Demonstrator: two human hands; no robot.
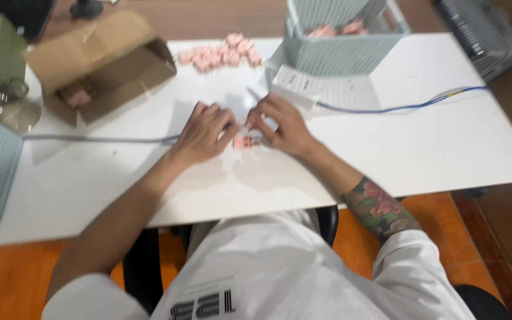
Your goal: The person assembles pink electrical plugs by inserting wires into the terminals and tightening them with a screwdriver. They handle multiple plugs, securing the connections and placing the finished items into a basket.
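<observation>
From the head camera: beyond the right hand, a pale blue slatted basket is holding a few pink pieces. Up past the left hand, an open cardboard box is lying on its side, something pinkish showing inside, too blurred to name. A loose heap of pink items is sitting between box and basket. Both hands are meeting on the white table, fingers curled, pinching a small pink piece in clear wrapping between them. A blue cable is trailing off beside the right hand.
</observation>
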